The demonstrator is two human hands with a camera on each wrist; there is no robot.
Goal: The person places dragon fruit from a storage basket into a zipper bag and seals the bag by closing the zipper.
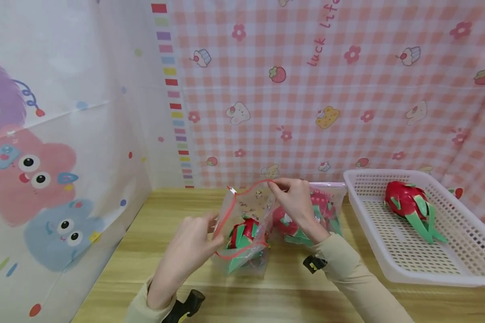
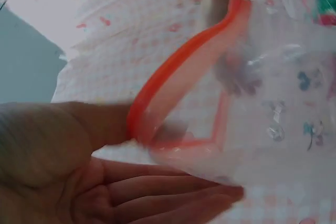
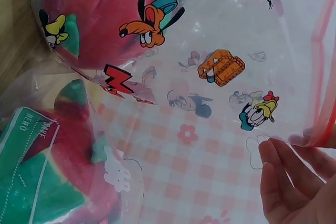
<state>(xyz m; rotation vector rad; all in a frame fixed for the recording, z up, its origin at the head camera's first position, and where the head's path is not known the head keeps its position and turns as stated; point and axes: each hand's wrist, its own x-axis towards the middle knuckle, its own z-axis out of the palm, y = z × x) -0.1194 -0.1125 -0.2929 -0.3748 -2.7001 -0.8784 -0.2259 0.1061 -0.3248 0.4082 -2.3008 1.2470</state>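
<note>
A clear zip bag with a red zip edge and printed cartoon figures stands on the table, its mouth spread wide. Inside it lies a red dragon fruit with green scales, possibly artificial. My left hand pinches the red edge at the bag's left side; in the left wrist view the other fingers stretch out below the bag. My right hand pinches the same edge at the far right, thumb against fingertips. Just behind the right wrist rests a second clear bag, with red and green dragon fruit inside.
To the right is a white perforated basket holding another dragon fruit. A wooden table runs beneath everything. Behind it hangs a pink checked cloth, and a cartoon-printed sheet closes off the left side.
</note>
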